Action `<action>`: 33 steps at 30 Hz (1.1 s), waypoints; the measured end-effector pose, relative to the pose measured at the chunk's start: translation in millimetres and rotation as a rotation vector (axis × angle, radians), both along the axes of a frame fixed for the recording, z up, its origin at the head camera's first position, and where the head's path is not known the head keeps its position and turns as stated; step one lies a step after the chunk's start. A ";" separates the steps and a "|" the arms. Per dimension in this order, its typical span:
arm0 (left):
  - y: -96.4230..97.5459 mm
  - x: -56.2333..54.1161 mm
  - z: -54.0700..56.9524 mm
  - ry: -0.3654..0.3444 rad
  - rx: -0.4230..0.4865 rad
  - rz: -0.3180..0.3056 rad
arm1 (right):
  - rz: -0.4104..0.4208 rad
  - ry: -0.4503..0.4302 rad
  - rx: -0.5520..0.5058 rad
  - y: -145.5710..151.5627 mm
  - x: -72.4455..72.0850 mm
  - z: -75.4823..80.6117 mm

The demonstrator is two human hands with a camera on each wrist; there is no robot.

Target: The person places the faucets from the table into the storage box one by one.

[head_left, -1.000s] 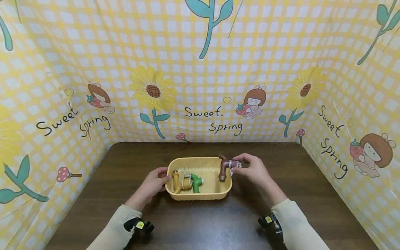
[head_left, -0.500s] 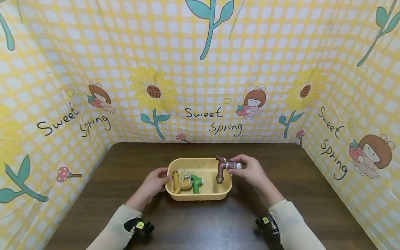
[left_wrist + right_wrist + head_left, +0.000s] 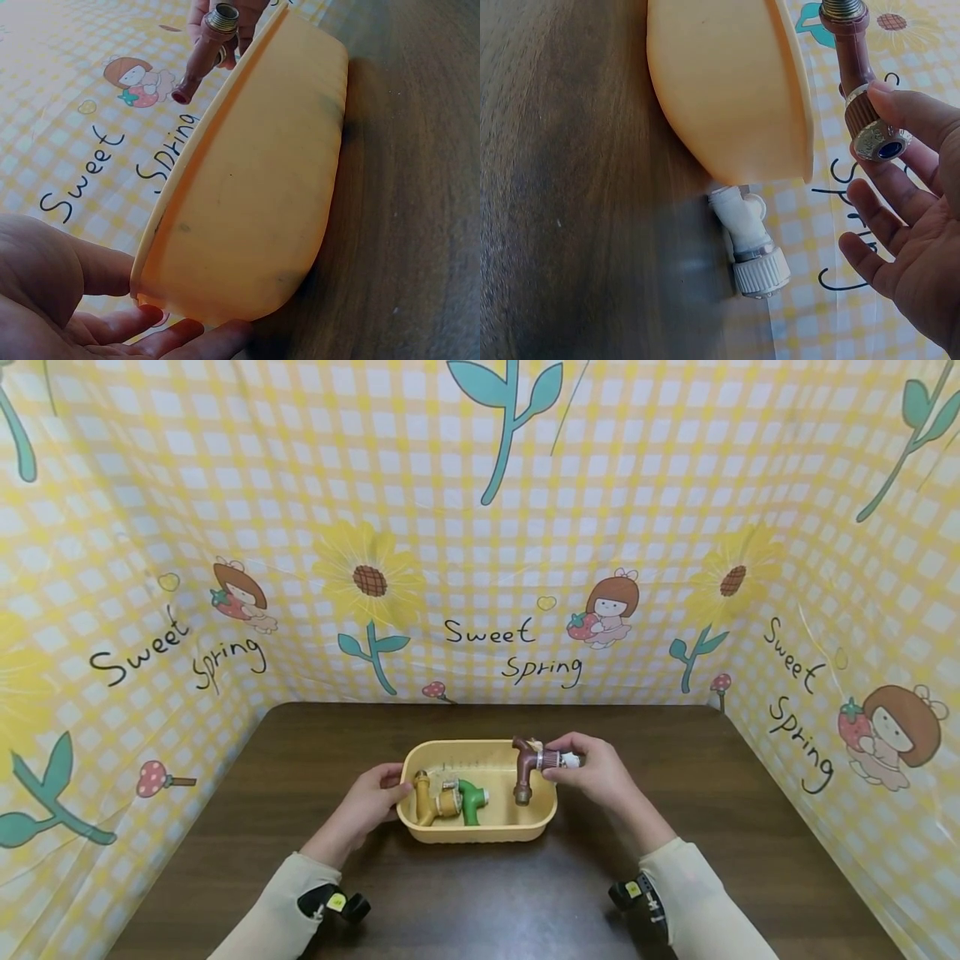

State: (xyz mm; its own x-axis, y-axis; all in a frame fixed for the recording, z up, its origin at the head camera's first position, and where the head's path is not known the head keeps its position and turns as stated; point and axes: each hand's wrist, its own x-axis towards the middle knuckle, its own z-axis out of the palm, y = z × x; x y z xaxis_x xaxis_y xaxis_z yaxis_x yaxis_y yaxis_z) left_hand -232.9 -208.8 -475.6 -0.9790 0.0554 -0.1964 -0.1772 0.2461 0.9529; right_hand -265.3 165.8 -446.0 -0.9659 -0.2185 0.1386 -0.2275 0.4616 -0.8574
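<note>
Brown tap (image 3: 527,764): shifted L vs 1 s ago, further in over tub's (image 3: 480,834) R end
R hand (image 3: 596,768): clamped on brown tap, knob end
L hand (image 3: 367,802): clamped on tub, L rim
Yellow tap (image 3: 426,807) + green tap (image 3: 472,798): in tub, L half to mid, side by side
White tap (image 3: 748,232): just outside tub's R end, nr R hand
Cloth (image 3: 480,568): behind table (image 3: 480,893) + both sides

The head view is bright and evenly lit, its checked cloth (image 3: 480,552) pale, while the dark desk (image 3: 637,718) carries a soft whitish glare near the lower middle. Wide-angle stretching shows toward the side edges. The left wrist view washes out at upper left and dims over the desk, with dark shadow along the base of the tub (image 3: 255,172). In the right wrist view, a hazy grey reflection blurs the desk's grain.
</note>
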 end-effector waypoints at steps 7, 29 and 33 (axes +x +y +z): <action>-0.7 -1.9 -2.4 -0.004 -0.003 0.003 | -0.001 -0.002 0.018 -4.9 -0.3 1.5; -2.2 -2.4 -2.9 -0.011 0.006 0.007 | 0.021 0.049 0.098 -16.9 -8.4 -3.6; -2.4 -2.8 -3.6 -0.011 0.001 0.006 | 0.028 0.065 0.113 -18.4 -8.7 -3.5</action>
State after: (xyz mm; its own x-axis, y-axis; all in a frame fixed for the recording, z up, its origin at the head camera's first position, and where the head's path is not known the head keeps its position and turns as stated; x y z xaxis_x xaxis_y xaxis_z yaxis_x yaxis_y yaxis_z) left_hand -235.7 -211.2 -479.2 -0.9770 0.0497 -0.2074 -0.1895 0.2437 0.9511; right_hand -274.1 147.4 -449.5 -0.9490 -0.2632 0.1735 -0.2950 0.5473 -0.7833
